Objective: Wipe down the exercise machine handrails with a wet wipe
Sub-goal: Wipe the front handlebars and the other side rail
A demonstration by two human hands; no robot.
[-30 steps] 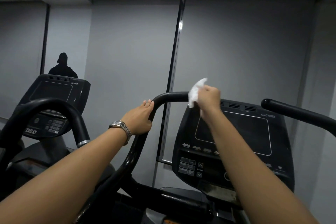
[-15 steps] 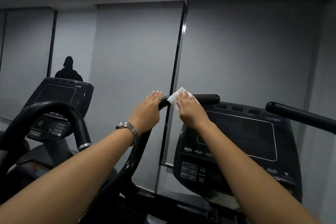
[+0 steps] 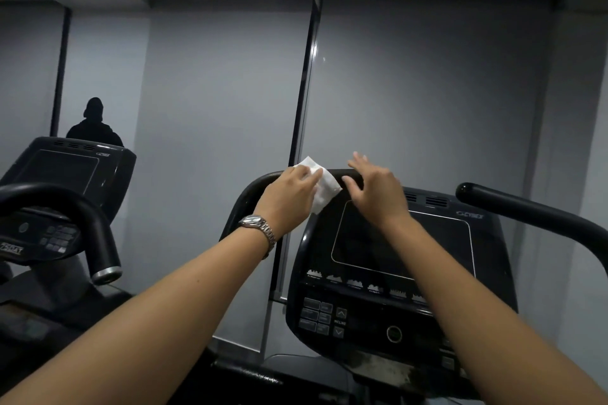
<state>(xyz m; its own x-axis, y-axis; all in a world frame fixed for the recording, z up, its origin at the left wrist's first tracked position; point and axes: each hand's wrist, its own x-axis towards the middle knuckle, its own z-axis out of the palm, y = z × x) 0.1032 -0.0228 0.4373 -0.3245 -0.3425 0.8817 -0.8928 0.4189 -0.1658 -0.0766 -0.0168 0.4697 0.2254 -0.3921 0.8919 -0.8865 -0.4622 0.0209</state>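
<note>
— Where is the wipe right now?

— The thin white wet wipe (image 3: 324, 189) is draped over the top of the black curved tubular handrail (image 3: 246, 199), just above the upper left corner of the black exercise-machine console (image 3: 401, 240) with its dark screen.

— Which hand has it?

— The left hand (image 3: 289, 197), up and to the left of the console. Its fingers (image 3: 306, 174) curl over the wipe and clasp it against the rail. A silver metal-link wristwatch (image 3: 260, 228) sits on that wrist.

— And the other one?

— The right hand (image 3: 378, 191) is over the console's top edge, at the rail's end. Its fingers (image 3: 358, 159) are spread and slack, grasping nothing, and one fingertip is just beside the wipe's right edge. I cannot tell whether the palm touches the rail.

— Anything else around?

— To the right of the console, a second black handrail bar (image 3: 526, 210) reaches in from that side. Well to the left of the console stands a neighbouring black machine (image 3: 65, 181), with the dark silhouette of a person (image 3: 93, 125) behind it.
</note>
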